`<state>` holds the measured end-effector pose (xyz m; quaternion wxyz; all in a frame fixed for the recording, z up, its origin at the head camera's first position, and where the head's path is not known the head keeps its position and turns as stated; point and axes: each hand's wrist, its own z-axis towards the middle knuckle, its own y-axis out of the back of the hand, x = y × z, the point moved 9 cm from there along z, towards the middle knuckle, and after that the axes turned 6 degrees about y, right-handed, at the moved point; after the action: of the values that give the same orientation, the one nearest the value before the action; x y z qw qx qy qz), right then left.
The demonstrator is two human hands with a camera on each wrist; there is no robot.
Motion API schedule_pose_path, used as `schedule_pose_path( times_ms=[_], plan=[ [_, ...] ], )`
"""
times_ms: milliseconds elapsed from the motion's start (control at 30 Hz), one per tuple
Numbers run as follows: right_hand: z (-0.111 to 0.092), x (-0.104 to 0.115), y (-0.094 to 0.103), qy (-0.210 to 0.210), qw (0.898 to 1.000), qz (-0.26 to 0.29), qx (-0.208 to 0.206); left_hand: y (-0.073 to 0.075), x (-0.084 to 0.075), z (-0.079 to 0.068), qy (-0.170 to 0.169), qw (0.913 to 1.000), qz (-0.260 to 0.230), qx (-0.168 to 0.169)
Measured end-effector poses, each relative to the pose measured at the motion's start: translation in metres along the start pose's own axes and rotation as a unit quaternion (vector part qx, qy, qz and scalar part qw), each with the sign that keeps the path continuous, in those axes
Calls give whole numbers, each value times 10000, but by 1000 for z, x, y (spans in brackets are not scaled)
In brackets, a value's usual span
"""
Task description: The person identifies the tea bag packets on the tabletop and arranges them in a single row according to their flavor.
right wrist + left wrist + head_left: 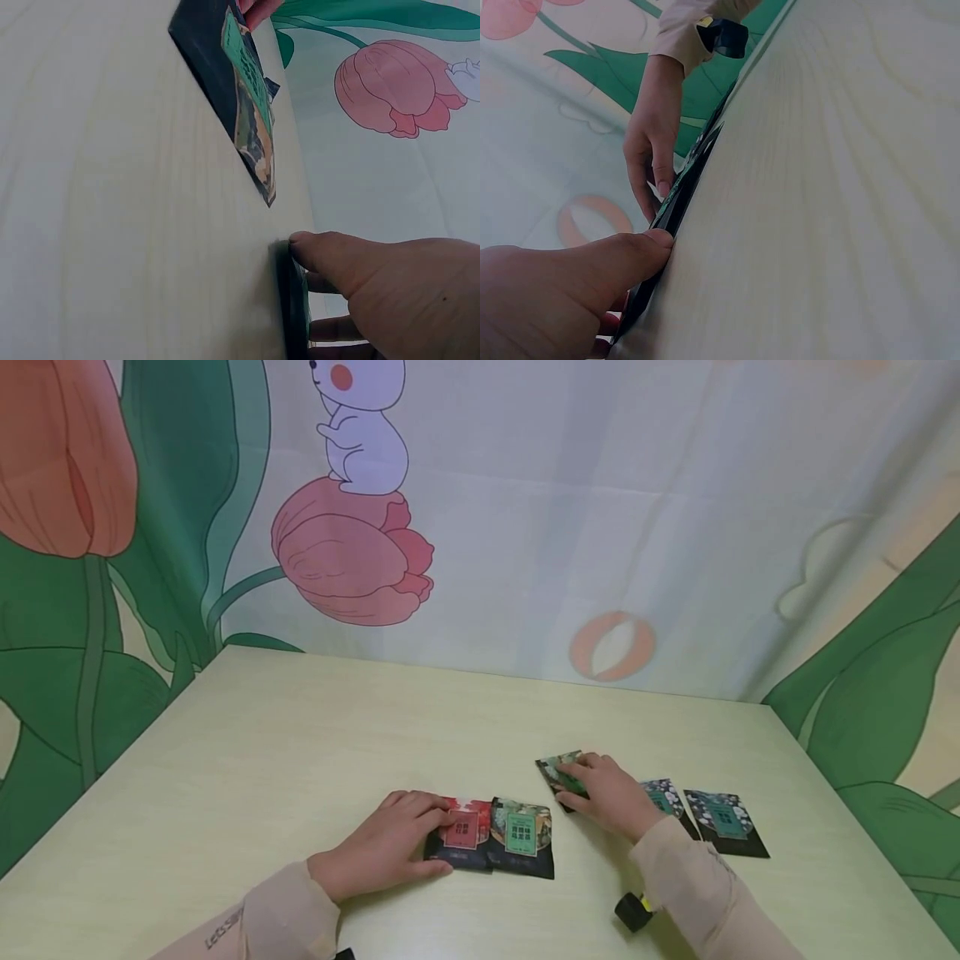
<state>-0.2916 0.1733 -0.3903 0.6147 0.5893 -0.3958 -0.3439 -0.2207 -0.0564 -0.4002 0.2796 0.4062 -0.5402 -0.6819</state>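
My left hand (390, 843) grips a flat packet with a red label (463, 837) at its left side, thumb at the lower corner and fingers over the upper part. Right beside that packet, edges meeting, lies one with a green label (522, 835). Farther back, my right hand (611, 797) holds a green-patterned packet (557, 767) tilted on the table, its thumb along the near edge. The right wrist view shows this held packet (292, 307) edge-on; the hand covers much of its face.
Two dark packets with blue-green labels lie to the right, one partly behind the right wrist (662, 795) and one in full view (725, 822). They rest on a pale wooden table (360, 727). A curtain printed with tulips (480, 527) hangs along the table's back edge.
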Motion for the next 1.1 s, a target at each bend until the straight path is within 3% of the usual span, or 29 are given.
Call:
schedule_pose_path(
  times_ms=[733,1100],
  plan=[
    [-22,8,0,-289,9984,-276,-399,0,0,-1,-27,10000,-78,-17],
    [-32,9,-2,-486,9977,-276,-388,-1,1,0,-3,10000,-58,26]
  ],
)
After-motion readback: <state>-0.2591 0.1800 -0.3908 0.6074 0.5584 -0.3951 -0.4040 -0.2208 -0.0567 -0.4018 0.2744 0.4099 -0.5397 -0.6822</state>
